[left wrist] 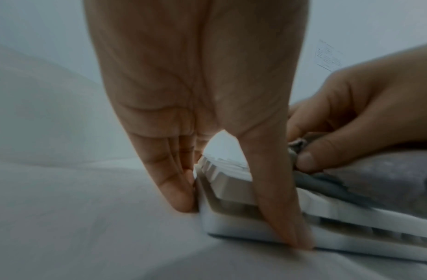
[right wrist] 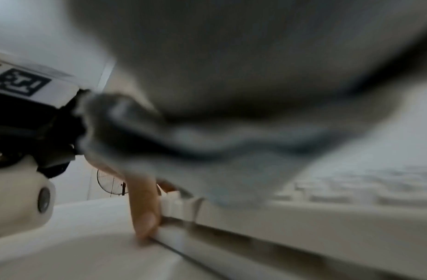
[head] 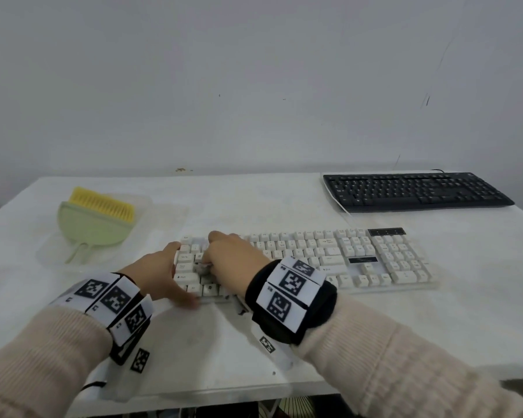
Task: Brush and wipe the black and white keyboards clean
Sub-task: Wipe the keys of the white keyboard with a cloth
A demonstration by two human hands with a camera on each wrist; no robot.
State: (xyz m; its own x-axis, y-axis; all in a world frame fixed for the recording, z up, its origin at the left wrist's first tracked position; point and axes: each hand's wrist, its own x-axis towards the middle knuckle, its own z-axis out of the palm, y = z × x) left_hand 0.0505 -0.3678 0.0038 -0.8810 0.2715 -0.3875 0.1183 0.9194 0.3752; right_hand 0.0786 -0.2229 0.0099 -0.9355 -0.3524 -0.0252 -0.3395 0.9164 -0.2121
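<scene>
Two keyboards are laid on a white table [head: 284, 342]: the white keyboard [head: 329, 256] near the front edge and the black keyboard [head: 417, 191] well apart at the far right, against the wall. The white keyboard's left end is braced by the left hand [head: 159, 271], whose fingers [left wrist: 176, 189] are held straight against the end wall while the thumb is pressed along the front edge, probably so the board is kept from sliding. A grey cloth [left wrist: 365, 180] is pinched in the right hand [head: 233, 259], thumb and curled fingers closed on a bunched fold, and is pressed onto the leftmost keys; wiping appears to be the step in hand. Left of the keyboards, a yellow brush [head: 103, 203] is rested in a green dustpan [head: 91, 229] on a clear tray [head: 139, 203], untouched. The right wrist view is heavily blurred, with only cloth and keys made out.
</scene>
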